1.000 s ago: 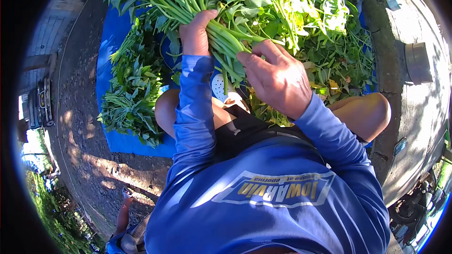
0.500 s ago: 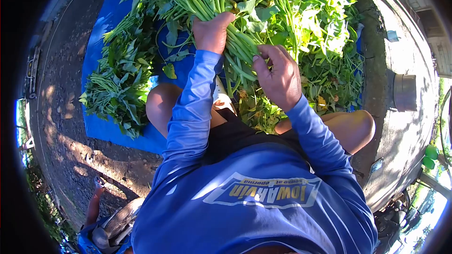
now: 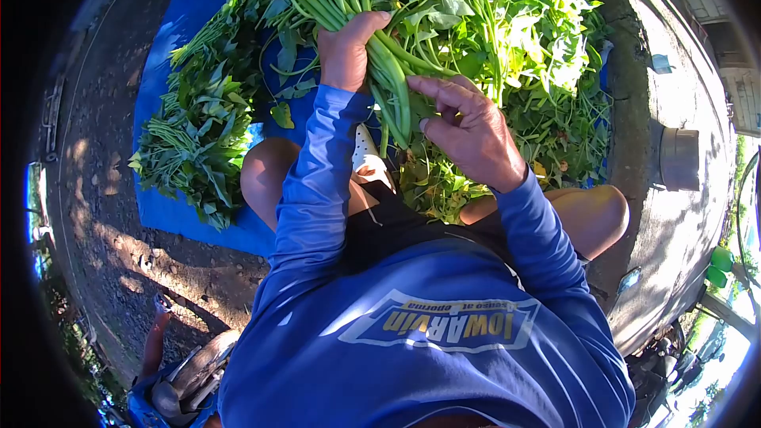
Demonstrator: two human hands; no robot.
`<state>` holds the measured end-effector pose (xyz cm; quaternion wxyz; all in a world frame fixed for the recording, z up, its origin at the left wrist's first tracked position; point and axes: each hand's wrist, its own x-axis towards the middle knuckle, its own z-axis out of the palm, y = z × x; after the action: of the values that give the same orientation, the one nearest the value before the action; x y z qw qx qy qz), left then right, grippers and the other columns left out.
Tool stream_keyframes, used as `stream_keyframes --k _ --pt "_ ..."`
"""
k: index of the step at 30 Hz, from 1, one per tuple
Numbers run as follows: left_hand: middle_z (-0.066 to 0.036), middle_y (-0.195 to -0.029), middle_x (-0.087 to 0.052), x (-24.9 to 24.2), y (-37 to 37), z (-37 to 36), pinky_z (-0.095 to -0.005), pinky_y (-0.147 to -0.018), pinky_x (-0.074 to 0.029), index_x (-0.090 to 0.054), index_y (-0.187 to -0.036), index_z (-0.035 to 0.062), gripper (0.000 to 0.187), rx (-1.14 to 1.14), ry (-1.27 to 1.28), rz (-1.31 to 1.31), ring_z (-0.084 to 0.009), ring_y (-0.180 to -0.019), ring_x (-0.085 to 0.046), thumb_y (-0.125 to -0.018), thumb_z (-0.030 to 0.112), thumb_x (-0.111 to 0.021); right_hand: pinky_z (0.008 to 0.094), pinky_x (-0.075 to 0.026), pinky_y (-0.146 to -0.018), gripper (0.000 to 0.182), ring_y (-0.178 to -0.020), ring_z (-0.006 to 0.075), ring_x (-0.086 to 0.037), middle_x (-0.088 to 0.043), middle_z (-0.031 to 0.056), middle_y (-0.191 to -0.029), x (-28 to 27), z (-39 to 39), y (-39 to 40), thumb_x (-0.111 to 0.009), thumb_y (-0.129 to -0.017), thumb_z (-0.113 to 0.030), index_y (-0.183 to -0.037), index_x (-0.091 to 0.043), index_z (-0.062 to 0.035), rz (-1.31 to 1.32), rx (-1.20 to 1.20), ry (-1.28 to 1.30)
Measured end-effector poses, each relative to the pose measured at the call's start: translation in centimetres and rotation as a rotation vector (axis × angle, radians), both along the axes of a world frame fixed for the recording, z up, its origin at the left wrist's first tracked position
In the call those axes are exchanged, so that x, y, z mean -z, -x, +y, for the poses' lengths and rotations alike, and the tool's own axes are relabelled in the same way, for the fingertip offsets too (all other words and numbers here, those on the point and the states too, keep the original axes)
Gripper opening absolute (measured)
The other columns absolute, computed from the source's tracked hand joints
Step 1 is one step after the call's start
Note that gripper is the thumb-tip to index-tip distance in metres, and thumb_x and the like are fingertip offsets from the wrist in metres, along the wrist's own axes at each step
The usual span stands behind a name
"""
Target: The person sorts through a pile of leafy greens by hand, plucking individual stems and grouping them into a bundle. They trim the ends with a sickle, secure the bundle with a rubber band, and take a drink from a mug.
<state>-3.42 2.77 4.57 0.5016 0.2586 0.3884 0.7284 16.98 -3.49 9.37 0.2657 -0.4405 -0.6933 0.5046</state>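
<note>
My left hand (image 3: 346, 54) is wrapped round a thick bunch of leafy green stems (image 3: 388, 79), with its thumb across the front. The leaves fan out toward the top edge, while the lower stem ends point down toward my lap. Just right of those ends is my right hand (image 3: 474, 128), its index finger stretched toward the stems and its thumb apart. That fingertip lies close to a stem; whether it touches cannot be made out. A large heap of the same greens (image 3: 515, 55) spreads out beyond my hands, partly in bright sun.
Bundled greens (image 3: 198, 135) lie at left on a blue tarp (image 3: 190, 230). My bent knees flank the work, over a white surface with dark holes (image 3: 366, 154). A grey bucket-like container (image 3: 678, 158) stands at right. Behind at lower left, another person's arm (image 3: 157, 337) shows.
My right hand has drawn back right and slightly down from the stem ends, its index finger straighter. The left hand and bunch have shifted slightly up and left.
</note>
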Motion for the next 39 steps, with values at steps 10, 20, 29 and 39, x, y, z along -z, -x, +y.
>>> stream_keyframes --k 10,20,29,39 --pt "-0.008 -0.095 -0.071 0.0 -0.4 0.3 -0.035 -0.071 -0.063 -0.068 -0.111 -0.0024 0.026 -0.009 -0.007 -0.034 -0.0198 -0.077 -0.071 -0.086 0.005 -0.073 0.0456 -0.054 -0.077 0.03 -0.092 0.0357 -0.064 -0.064 0.012 -0.1 4.1 -0.1 2.7 -0.091 -0.076 -0.008 -0.1 -0.072 -0.0066 0.102 0.185 -0.688" --pt "-0.014 -0.093 -0.072 0.8 1.5 0.7 -0.0382 -0.074 -0.062 -0.069 -0.104 -0.0043 0.024 -0.028 0.12 -0.112 -0.0249 -0.077 -0.072 -0.088 0.012 -0.075 0.0438 -0.054 -0.077 0.013 -0.084 0.0349 -0.065 -0.061 0.0135 -0.088 -0.3 -4.0 -2.0 -0.073 -0.086 -0.004 -0.09 -0.06 -0.0021 0.049 -0.217 -0.446" --pt "-0.013 -0.09 -0.072 -0.5 4.8 0.4 -0.0373 -0.073 -0.061 -0.068 -0.101 0.0008 0.022 -0.069 0.206 -0.049 -0.0235 -0.076 -0.071 -0.09 0.017 -0.077 0.0429 -0.058 -0.09 0.031 -0.105 0.036 -0.074 -0.076 0.0197 -0.115 6.0 -5.2 -12.5 -0.069 -0.092 -0.02 -0.117 -0.076 -0.0026 -0.445 -0.175 -0.044" --pt "-0.011 -0.088 -0.072 -0.1 0.6 0.3 -0.0359 -0.064 -0.06 -0.069 -0.107 -0.0011 0.026 0.079 0.145 0.036 -0.0227 -0.069 -0.07 -0.085 0.011 -0.077 0.0485 -0.057 -0.094 0.04 -0.104 0.0406 -0.073 -0.076 0.0248 -0.111 12.5 14.9 -8.0 -0.073 -0.086 -0.035 -0.111 -0.079 -0.0045 -0.595 0.457 -0.249"
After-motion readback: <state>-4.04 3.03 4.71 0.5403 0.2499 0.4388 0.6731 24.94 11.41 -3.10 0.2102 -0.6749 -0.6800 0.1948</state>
